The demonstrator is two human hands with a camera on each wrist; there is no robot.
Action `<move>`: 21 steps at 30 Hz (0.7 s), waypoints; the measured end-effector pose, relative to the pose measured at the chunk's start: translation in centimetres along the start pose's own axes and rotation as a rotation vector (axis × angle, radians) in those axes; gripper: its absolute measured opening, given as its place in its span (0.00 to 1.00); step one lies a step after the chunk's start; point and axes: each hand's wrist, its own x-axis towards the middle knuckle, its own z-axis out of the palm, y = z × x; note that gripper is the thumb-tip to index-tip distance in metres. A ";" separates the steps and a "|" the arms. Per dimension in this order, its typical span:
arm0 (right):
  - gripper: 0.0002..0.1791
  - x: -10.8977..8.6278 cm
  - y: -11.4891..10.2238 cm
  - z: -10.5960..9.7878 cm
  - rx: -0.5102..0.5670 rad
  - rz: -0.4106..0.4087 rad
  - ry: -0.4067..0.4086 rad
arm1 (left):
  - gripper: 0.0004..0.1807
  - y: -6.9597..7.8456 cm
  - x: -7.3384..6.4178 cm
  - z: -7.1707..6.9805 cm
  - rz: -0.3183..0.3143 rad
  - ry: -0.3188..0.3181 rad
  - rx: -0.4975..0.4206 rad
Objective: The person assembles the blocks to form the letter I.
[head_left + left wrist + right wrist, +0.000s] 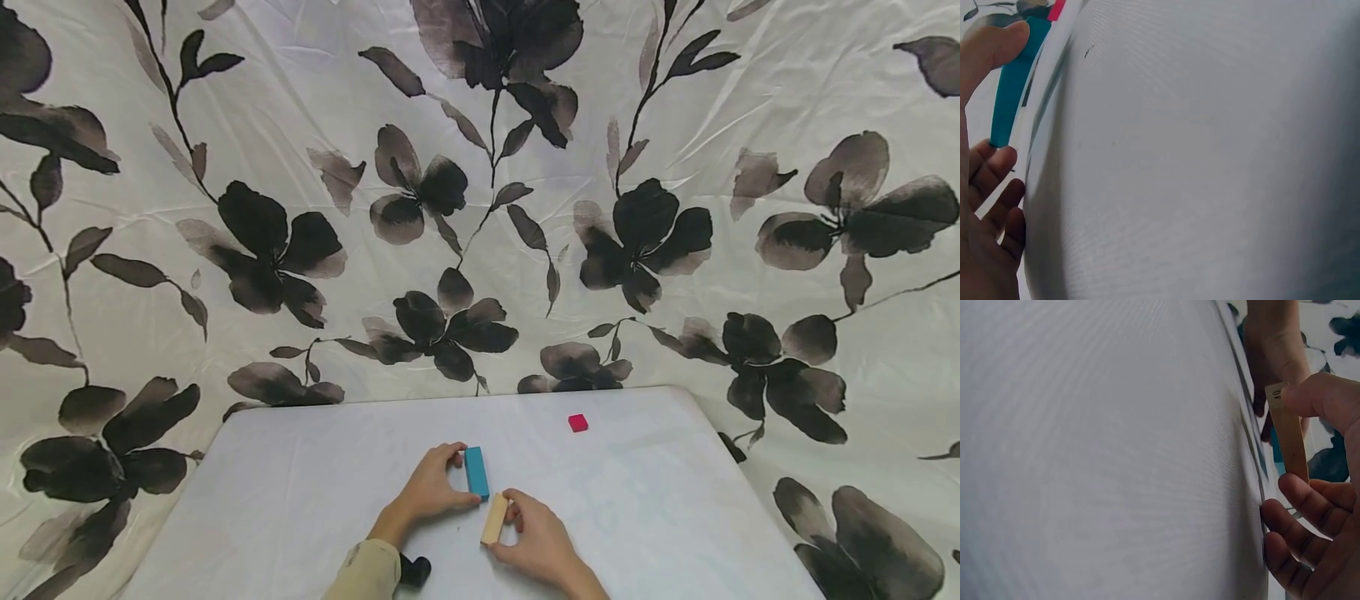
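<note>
My left hand [433,486] pinches a blue rectangular block [476,472] by its two ends, thumb at the near end and fingertips at the far one. The same blue block [1017,81] spans thumb to finger in the left wrist view. Just right of it and nearer to me, my right hand [542,537] grips a plain wooden block [494,519] end to end between thumb and fingers. Small dark marks show on the end of the wooden block [1289,434] in the right wrist view. The two blocks stand close together, tilted different ways.
A small red block [577,423] lies farther back on the white table [300,467], right of centre. Beside the left sleeve [367,571] is a black object [415,571]. Behind the table's far edge hangs a cloth with dark flowers [442,325].
</note>
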 end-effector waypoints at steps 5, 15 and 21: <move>0.41 0.2 0.1 -0.1 0.006 0.005 -0.017 | 0.49 0.1 0.1 0.1 0.001 0.005 0.012; 0.42 0.5 0.2 0.1 0.034 -0.017 -0.046 | 0.48 -0.1 0.1 0.3 -0.004 0.002 0.043; 0.41 0.7 0.3 0.0 0.027 -0.022 -0.057 | 0.47 -0.2 0.3 0.4 0.001 -0.020 0.049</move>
